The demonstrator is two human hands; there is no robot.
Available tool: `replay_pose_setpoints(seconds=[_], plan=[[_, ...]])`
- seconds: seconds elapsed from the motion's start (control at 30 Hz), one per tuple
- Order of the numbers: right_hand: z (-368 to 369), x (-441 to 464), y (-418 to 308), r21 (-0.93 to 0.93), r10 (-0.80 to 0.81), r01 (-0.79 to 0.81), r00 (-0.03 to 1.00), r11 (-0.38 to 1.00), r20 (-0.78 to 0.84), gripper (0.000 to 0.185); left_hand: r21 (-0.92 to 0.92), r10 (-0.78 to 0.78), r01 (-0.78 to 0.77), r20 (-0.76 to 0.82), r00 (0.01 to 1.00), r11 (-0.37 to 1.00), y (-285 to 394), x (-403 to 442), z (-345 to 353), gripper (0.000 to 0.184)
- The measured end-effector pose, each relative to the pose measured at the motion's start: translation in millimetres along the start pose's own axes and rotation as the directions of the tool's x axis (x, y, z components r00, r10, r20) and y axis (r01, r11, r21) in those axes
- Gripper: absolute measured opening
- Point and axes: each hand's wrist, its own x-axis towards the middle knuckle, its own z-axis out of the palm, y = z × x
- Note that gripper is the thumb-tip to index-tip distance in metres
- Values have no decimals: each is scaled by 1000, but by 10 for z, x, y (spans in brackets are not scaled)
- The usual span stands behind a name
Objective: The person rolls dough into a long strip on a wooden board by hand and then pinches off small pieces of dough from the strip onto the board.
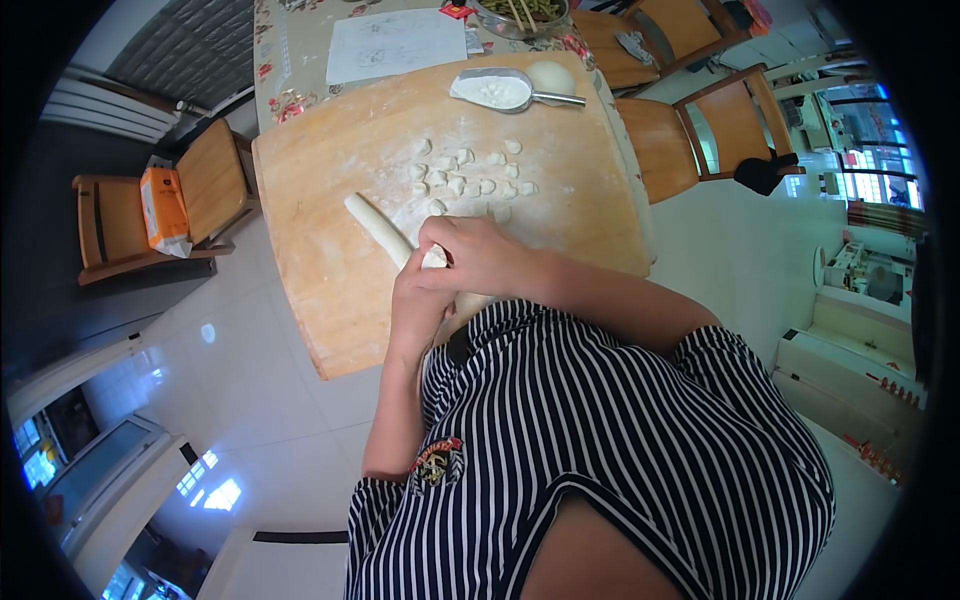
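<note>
Both my hands meet over the near edge of the floured wooden board. My left hand is closed around a piece of dough, whose pale end shows between the hands. My right hand closes over the same dough from above, its fingers partly hidden. A long dough rope lies on the board and runs toward my left hand. More dough shows just below my hands, close to my striped shirt. Several small cut dough pieces lie scattered in flour beyond my hands.
At the board's far right, a metal scoop of flour rests by a round dough ball. Behind stand a paper sheet and a bowl with chopsticks. Chairs flank the table; an orange package sits on the left one.
</note>
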Motion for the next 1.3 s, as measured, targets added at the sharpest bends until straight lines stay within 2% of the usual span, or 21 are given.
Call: replay_pose_setpoints(seconds=[0.03,0.1,0.17,0.23,0.27,0.33,0.37,0.43,0.47,0.57,0.7,0.77,0.87,0.9,0.97,1.03,1.1,1.13,1.2,1.27,1.3], plan=[[16,17,8,0,-1,1,1000,1000,1,33,-31,16,-16,-9,1000,999,6,-21,17,37],[88,65,110,123,239,-243,970,962,49,31,42,58,-56,-39,998,998,-49,-62,14,31],[282,123,666,75,175,-159,932,984,-317,28,114,108,-101,-52,993,988,-96,-184,-17,26],[-171,130,1079,69,413,-415,846,907,-337,22,255,325,-297,-78,942,920,-108,-415,-191,21],[-276,99,1127,60,409,-412,855,909,-319,22,94,168,-157,-121,978,983,65,-521,-227,28],[-362,61,1108,-135,135,-178,951,975,-279,21,83,110,-98,-149,983,992,40,-513,-421,31],[-345,92,1088,-136,128,-172,949,976,-288,21,76,72,-61,-157,985,995,44,-449,-499,34],[-261,97,982,-262,-117,109,993,959,-15,29,155,78,-54,-154,985,986,113,-397,-479,51],[-215,108,932,-238,-86,93,995,967,39,33,131,47,-27,-153,987,991,157,-393,-454,61],[32,163,1127,-299,-316,273,943,914,-105,29,77,16,-6,-127,992,997,215,-343,-384,80],[65,123,347,-127,-153,142,984,982,-86,21,85,11,-9,-18,1000,996,128,-191,-302,94],[32,114,-23,186,144,-236,902,954,407,19,153,16,-21,33,999,988,19,-58,-312,101],[207,103,104,141,85,-114,976,983,203,25,19,60,-62,77,995,998,-140,72,-280,100],[235,119,114,186,75,-84,996,979,52,26,155,181,-194,96,979,969,-182,124,-261,95],[204,145,145,158,146,-156,986,975,75,28,284,291,-317,131,948,905,-289,158,-234,91],[136,142,115,125,215,-226,972,966,92,30,564,138,-63,-92,986,823,-156,109,-95,70],[95,106,68,-21,12,-11,999,1000,49,33,419,112,-55,-114,987,906,-130,91,-108,58],[98,109,35,-21,13,-12,999,1000,50,33,262,84,-47,-130,988,964,-120,78,-113,47],[121,131,-18,-99,-61,60,998,993,-11,35,220,48,-20,-125,991,975,-78,59,-111,43],[142,147,-28,-54,2,-3,1000,999,-14,35,180,13,9,-124,992,984,-103,44,-114,40],[156,161,-28,-9,65,-65,998,998,-12,34,205,118,-89,-134,984,975,-133,34,-105,31]])
